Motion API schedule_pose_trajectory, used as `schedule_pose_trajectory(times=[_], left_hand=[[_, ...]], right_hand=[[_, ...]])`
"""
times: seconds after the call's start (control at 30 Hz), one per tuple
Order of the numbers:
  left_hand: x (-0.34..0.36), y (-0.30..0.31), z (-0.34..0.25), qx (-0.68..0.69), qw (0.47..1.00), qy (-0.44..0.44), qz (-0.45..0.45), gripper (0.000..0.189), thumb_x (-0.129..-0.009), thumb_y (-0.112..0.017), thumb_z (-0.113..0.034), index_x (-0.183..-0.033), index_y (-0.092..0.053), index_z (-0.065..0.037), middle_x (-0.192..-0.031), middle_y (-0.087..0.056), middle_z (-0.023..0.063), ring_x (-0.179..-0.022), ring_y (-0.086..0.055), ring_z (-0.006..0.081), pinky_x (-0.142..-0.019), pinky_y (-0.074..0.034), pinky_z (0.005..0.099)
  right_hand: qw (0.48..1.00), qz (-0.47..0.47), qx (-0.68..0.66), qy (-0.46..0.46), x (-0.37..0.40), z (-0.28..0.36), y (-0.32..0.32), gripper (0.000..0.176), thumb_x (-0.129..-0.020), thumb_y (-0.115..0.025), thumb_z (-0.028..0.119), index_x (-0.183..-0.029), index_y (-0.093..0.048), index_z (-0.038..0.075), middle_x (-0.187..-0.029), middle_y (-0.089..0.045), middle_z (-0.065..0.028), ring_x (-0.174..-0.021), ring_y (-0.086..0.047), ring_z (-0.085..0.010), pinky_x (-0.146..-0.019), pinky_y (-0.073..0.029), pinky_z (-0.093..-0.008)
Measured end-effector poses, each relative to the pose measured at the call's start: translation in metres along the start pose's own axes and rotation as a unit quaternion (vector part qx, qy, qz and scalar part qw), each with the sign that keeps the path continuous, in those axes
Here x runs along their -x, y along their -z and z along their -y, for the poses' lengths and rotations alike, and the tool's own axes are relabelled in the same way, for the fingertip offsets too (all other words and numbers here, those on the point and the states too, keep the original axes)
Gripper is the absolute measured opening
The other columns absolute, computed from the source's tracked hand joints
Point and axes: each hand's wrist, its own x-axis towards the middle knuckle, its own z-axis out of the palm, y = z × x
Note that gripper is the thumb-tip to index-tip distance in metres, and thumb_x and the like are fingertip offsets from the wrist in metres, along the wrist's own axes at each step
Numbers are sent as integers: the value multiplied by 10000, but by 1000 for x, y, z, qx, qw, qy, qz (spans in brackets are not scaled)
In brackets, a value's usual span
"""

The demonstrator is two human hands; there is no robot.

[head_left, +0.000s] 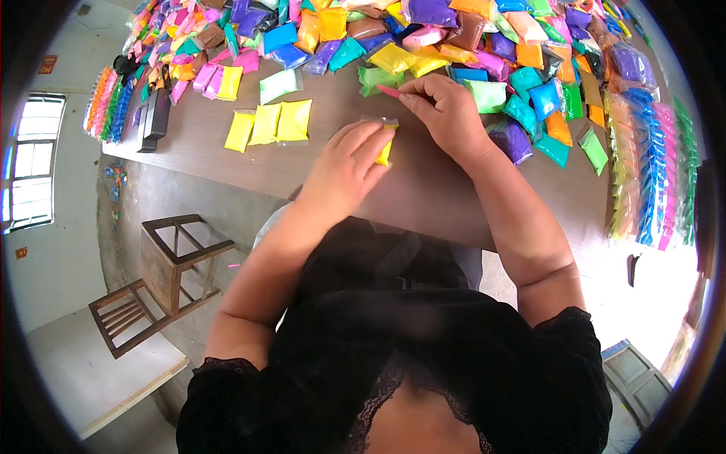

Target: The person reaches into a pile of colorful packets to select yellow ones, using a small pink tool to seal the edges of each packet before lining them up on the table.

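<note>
My left hand [340,172] has its fingers curled over a small yellow packet [384,153] on the table; most of the packet is hidden under them. Between the thumb and fingers of my right hand [448,113] a thin pink plastic stick [389,91] is pinched, its tip pointing left. It is held just in front of a light green packet [376,78]. To the left of my left hand, yellow packets [265,124] lie side by side in a short row.
A large heap of coloured packets [431,38] covers the table's far side. Rows of packet strips [650,174] line the right end, and more strips [113,106] the left. A black object [153,119] stands near the left edge. A wooden chair [170,272] is on the floor.
</note>
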Motion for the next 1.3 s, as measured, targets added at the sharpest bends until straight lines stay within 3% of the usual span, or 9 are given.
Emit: schedule_pose_trajectory(times=[0.13, 0.2, 0.27, 0.33, 0.43, 0.6, 0.7, 0.9, 1.3], left_hand=[[-8, 19, 9, 49, 997, 51, 11, 505, -844, -735, -80, -1318, -572, -23, -1154, -641, 139, -1068, -635, 313, -960, -503, 394], [-12, 33, 8, 299, 929, 220, -9, 513, -842, -739, -68, -1329, -581, -57, -1064, -654, 97, -974, -654, 268, -917, -512, 333], [-18, 44, 20, 367, 890, 269, 44, 537, -822, -764, -73, -1328, -587, -64, -1069, -630, 77, -991, -633, 231, -916, -488, 287], [-26, 47, 33, 118, 953, 200, 196, 555, -816, -776, -100, -1335, -582, -52, -1115, -636, 92, -1039, -624, 263, -947, -484, 311], [-26, 47, 19, -28, 987, 152, 41, 533, -820, -778, -145, -1308, -592, -40, -1295, -602, 128, -1140, -603, 315, -983, -497, 371], [-1, 12, -5, -40, 993, 110, -5, 629, -874, -728, -263, -1387, -495, 16, -1471, -451, 216, -1365, -441, 388, -1105, -401, 454], [6, 1, -11, -94, 985, 112, 87, 747, -910, -688, -339, -1447, -386, 83, -1566, -268, 292, -1450, -282, 457, -1173, -283, 512], [3, 10, -6, -139, 986, 87, 0, 845, -868, -718, -433, -1445, -380, 84, -1545, -297, 295, -1427, -327, 449, -1159, -295, 539], [4, 5, -1, -130, 982, 98, 91, 898, -873, -682, -497, -1489, -327, 52, -1556, -293, 285, -1441, -300, 445, -1178, -254, 552]], right_hand=[[1000, 1, -9, -14, 0, 1, 1, 184, -883, -709, 192, -1003, -736, 55, -939, -691, -139, -883, -672, -306, -775, -526, -388], [1000, 8, -11, -2, 1, 2, 1, 177, -881, -710, 194, -995, -737, 62, -928, -688, -136, -871, -669, -308, -773, -525, -392], [1000, 13, -7, 0, 1, 2, 2, 176, -879, -711, 195, -990, -735, 61, -928, -686, -138, -873, -667, -310, -773, -524, -393], [1000, 18, -4, 6, 0, 3, 1, 175, -877, -711, 196, -985, -734, 61, -928, -684, -140, -875, -664, -312, -773, -523, -395], [1000, 17, 0, -1, 0, 2, 2, 174, -873, -713, 194, -982, -730, 59, -921, -680, -139, -876, -662, -315, -769, -522, -396], [1000, 7, 15, 14, 1, 2, 0, 167, -872, -711, 187, -981, -729, 61, -894, -678, -129, -860, -661, -317, -762, -521, -402], [1000, 14, 5, -1, 1, 4, 0, 160, -870, -711, 183, -974, -727, 63, -892, -678, -128, -857, -661, -314, -755, -521, -399], [1000, 7, 13, 21, 2, 3, 1, 155, -865, -715, 174, -970, -725, 60, -894, -680, -124, -849, -662, -305, -742, -520, -393], [1000, 8, 7, 23, 2, 1, 1, 157, -871, -710, 167, -976, -722, 51, -901, -681, -133, -860, -665, -304, -752, -522, -390]])
